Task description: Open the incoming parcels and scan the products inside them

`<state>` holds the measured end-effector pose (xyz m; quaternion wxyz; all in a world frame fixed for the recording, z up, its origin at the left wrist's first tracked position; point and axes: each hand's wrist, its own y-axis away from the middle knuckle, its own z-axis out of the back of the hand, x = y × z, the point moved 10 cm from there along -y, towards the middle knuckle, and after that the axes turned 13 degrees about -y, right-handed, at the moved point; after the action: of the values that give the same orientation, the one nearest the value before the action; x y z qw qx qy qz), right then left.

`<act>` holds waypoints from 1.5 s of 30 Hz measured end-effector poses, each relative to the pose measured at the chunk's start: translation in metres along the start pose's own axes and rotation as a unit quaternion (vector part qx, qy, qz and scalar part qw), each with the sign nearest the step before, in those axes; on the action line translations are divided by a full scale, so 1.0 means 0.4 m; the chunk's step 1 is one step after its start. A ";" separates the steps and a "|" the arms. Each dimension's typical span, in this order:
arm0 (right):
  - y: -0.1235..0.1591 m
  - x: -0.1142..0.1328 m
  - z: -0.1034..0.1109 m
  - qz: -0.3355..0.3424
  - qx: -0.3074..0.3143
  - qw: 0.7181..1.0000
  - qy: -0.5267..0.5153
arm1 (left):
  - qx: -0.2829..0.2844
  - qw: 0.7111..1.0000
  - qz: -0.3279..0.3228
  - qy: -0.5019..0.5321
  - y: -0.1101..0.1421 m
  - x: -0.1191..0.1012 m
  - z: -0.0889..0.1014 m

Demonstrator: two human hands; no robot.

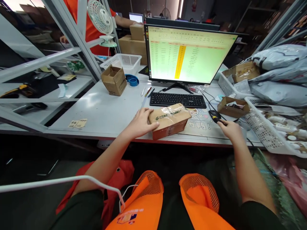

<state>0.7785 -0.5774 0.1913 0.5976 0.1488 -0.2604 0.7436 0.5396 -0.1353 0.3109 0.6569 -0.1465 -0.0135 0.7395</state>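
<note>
My left hand (141, 124) grips the left end of a taped cardboard box (171, 119), thumb on the near side and fingers over the far top edge. The box sits at the table's front edge, slightly angled, with green print and clear tape on top. Off to the right, my right hand (230, 130) has its fingers closed on the near end of a black and yellow barcode scanner (214, 115). The scanner lies low over the table, beside a printed mat (203, 127). Behind the box is a black keyboard (177, 100).
A monitor (187, 54) showing a spreadsheet stands at the back. An opened carton (114, 80) and blue tape roll (132, 80) are at the left. White baskets (260, 134) and a small open box (232, 107) crowd the right. Another person's orange shirt (72, 12) shows beyond the frame.
</note>
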 end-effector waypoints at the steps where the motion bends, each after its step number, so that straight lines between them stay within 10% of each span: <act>1: 0.009 0.000 -0.028 -0.005 0.012 1.000 0.003 | 0.014 0.999 -0.013 -0.042 -0.023 -0.026 0.011; 6: 0.075 0.200 -0.054 0.073 -0.054 0.994 -0.067 | 0.123 0.971 -0.121 -0.163 -0.145 -0.159 0.026; 14: 0.251 0.670 -0.057 0.366 -0.064 0.886 -0.276 | 0.161 0.912 -0.195 -0.323 -0.148 -0.257 -0.020; 24: 0.241 0.680 -0.100 0.372 0.024 0.904 -0.212 | 0.235 0.967 -0.068 -0.075 -0.291 -0.036 0.017; 31: 0.226 0.717 -0.032 0.472 0.007 0.867 -0.162 | 0.067 0.990 -0.001 -0.121 -0.255 0.016 -0.013; 36: 0.266 0.606 -0.095 0.473 -0.065 0.851 -0.219 | -0.106 0.967 -0.129 -0.195 -0.157 -0.107 0.084; 40: 0.301 0.614 -0.081 0.483 -0.037 0.852 -0.198 | -0.005 0.959 -0.179 -0.221 -0.094 -0.229 0.031; 45: 0.296 0.698 -0.010 0.490 0.042 0.851 -0.186 | 0.052 0.965 -0.152 -0.206 -0.124 -0.237 0.006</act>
<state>0.5970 -0.3662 0.3120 0.0892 0.1623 -0.3739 0.9088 0.5960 -0.2206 0.3427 0.7516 0.0469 -0.1317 0.6447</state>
